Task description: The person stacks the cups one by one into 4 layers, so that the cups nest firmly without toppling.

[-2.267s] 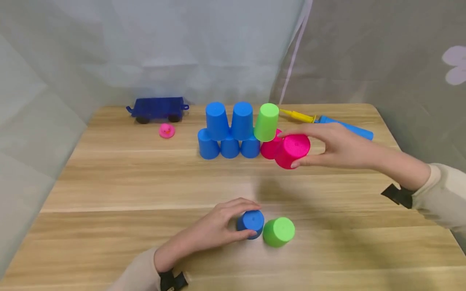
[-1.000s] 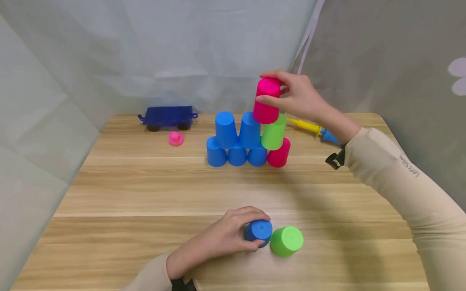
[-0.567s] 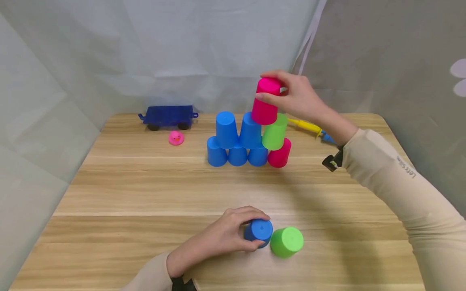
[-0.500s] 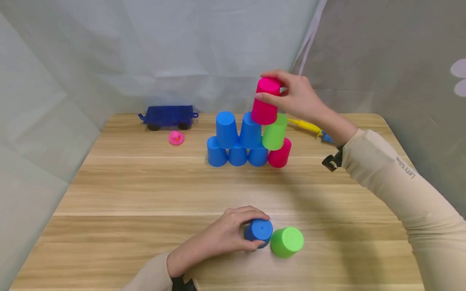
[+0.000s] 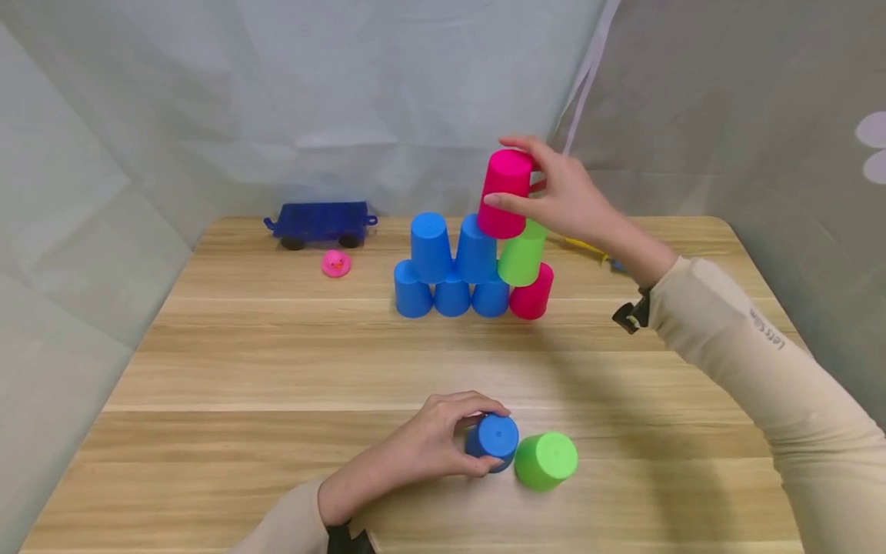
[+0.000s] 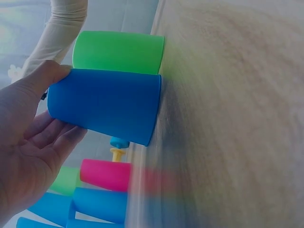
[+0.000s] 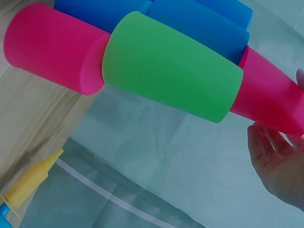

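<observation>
Fingers of right hand (image 5: pixel 564 196) loosen since half a second ago: thumb and fingertips now sit lightly against pink cup (image 5: pixel 505 192) rather than wrapping it, and in the right wrist view the palm is off the cup wall with fingers nearly straight. Pink cup stands upside down as third tier, resting on the blue cup (image 5: pixel 476 248) and green cup (image 5: pixel 521 252) of the second row; compared with a second ago it sits slightly lower and more squarely on them. Looks like placement is done and release is starting; pyramid base of three blue plus one pink (image 5: pixel 531 291) unchanged. Left hand (image 5: pixel 432 446) same as before, fingers curled round loose blue cup (image 5: pixel 493 440) near front edge of table (image 5: pixel 277 369), cup upside down on the wood, touching loose green cup (image 5: pixel 546 460) beside it. Judgement: those two are the remaining pieces. Toy wagon (image 5: pixel 320 223) and pink duck (image 5: pixel 336 264) at back left, untouched
</observation>
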